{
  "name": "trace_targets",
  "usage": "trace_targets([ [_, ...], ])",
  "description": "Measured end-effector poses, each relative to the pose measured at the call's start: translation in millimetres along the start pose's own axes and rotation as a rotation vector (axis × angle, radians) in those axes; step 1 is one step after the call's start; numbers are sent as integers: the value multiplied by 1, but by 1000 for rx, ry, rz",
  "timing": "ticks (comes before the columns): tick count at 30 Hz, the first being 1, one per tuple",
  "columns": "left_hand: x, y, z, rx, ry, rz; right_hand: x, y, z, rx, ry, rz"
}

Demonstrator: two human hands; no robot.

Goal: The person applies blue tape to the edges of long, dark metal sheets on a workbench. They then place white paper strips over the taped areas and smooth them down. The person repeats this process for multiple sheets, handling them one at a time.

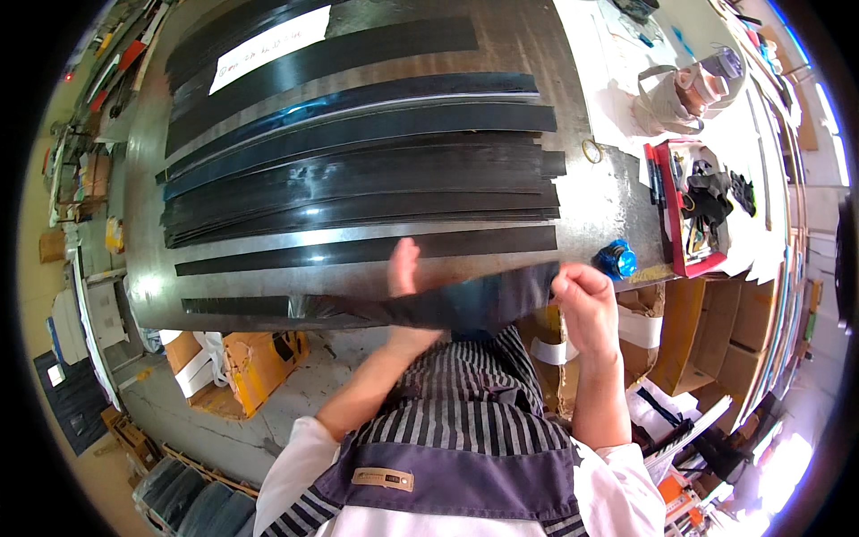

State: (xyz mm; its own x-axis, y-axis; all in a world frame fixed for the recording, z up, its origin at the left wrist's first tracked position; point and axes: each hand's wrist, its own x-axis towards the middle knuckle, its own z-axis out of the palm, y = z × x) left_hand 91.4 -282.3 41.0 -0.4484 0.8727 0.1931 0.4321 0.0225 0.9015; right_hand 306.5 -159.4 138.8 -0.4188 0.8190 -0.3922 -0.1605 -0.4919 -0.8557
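1. Workpiece position: The dark strip (483, 300) was at the lower centre of the frame, raised at its right end along the front edge of the metal-topped table (613, 201). Its leftward limit could not be told from a flat length at lower left.
2. Right grip: The right hand (586, 295) pinched the strip's right end between thumb and curled fingers.
3. Left grip: The left hand (405, 276) was blurred and partly covered by the strip at lower centre, fingers pointing up. Whether it clasped the strip or only supported it could not be told.
4. Adjacent stock: A single flat strip (474, 240) lay just above, with stacked strips (358, 179) filling the upper centre.
5. Handling (judged): The strip appeared thin, light and flexible, prone to twist; its glossy face was probably slippery.
6. Hold points (judged): A pinch at the end, plus mid-length support, suited it best; firm creasing could have marked it.
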Motion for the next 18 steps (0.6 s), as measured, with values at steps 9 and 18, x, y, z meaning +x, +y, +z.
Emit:
trace_targets([
  [9,-7,-79,-99,-642,146,-526,52,101,-58,-536,527,-98],
  [18,13,-110,-50,206,275,-168,87,124,-65,-792,732,-204],
])
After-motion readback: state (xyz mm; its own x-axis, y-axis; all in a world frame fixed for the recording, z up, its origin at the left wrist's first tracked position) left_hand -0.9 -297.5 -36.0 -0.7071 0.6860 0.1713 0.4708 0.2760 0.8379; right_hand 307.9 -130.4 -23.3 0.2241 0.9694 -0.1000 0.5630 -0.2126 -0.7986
